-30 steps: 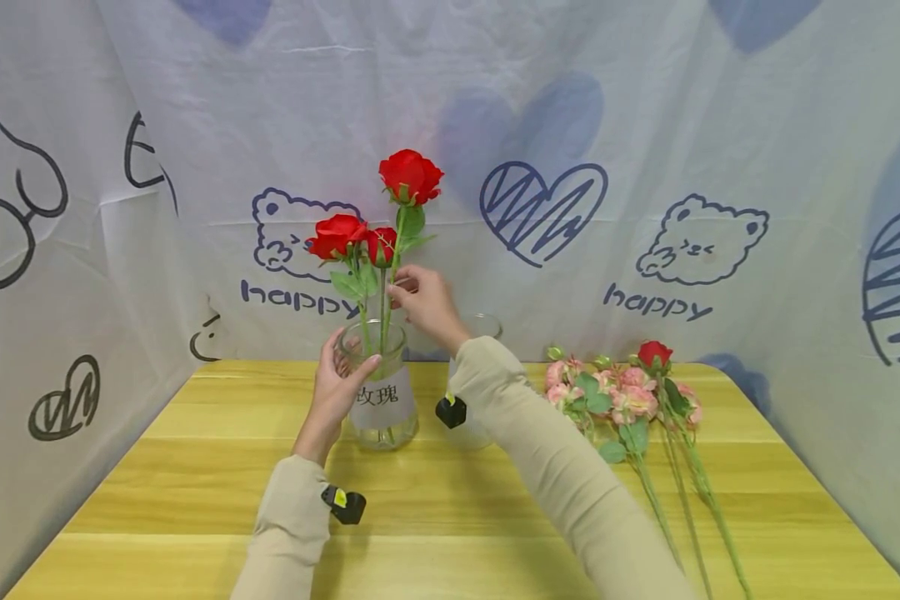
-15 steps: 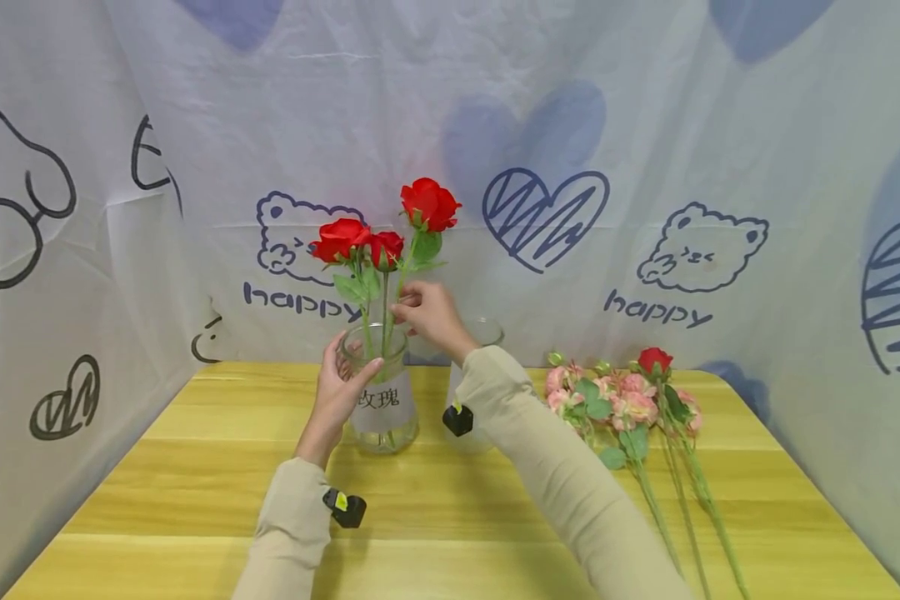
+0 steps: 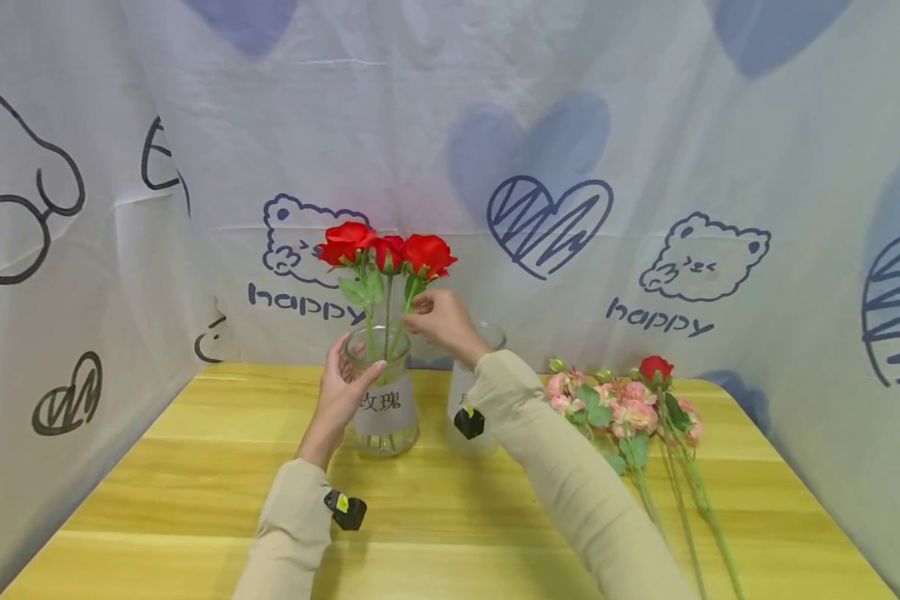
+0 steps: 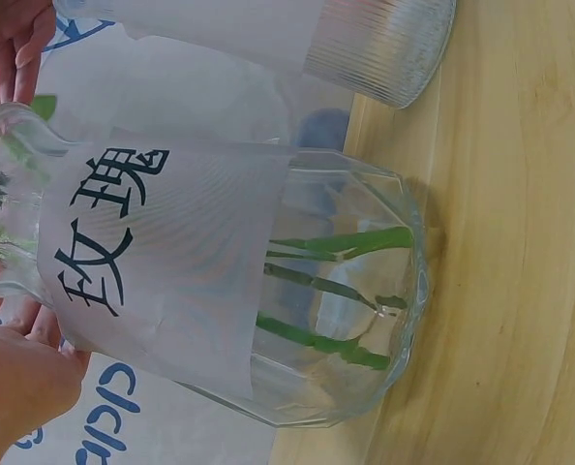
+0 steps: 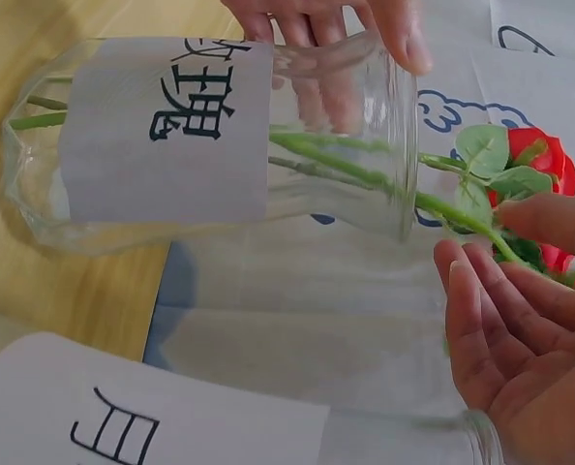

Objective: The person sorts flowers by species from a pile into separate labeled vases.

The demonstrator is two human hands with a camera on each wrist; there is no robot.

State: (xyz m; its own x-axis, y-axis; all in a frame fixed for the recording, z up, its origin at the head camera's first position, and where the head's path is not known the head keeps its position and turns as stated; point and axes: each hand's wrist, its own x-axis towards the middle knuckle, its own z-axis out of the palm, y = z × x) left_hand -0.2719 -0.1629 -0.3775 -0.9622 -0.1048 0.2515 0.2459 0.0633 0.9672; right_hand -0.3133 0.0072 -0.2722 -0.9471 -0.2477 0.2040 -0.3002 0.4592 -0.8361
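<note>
A glass vase [image 3: 401, 440] with a white paper label stands on the table, my left hand [image 3: 342, 396] curled round its neck. Three red roses rise from its mouth: one at left [image 3: 347, 242], a smaller middle one [image 3: 388, 252], and one at right [image 3: 429, 255]. Between thumb and forefinger, my right hand [image 3: 446, 321] pinches the right rose's stem just above the rim. The left wrist view shows cut stem ends [image 4: 331, 344] at the vase bottom. In the right wrist view, that pinched green stem [image 5: 452, 215] slants into the glass; the hand's other fingers stay loosely extended.
A second labelled glass vase [image 3: 461, 383] stands just right of the first, partly behind my right wrist. At the table's right lie pink flowers [image 3: 633, 417] and a red rose [image 3: 656, 368], stems pointing forward. A printed cloth [image 3: 547, 217] hangs behind the table.
The right rose has sunk into the vase, its bloom now level with the other two. My right hand has moved slightly down and right with it. My left hand keeps its grip.
</note>
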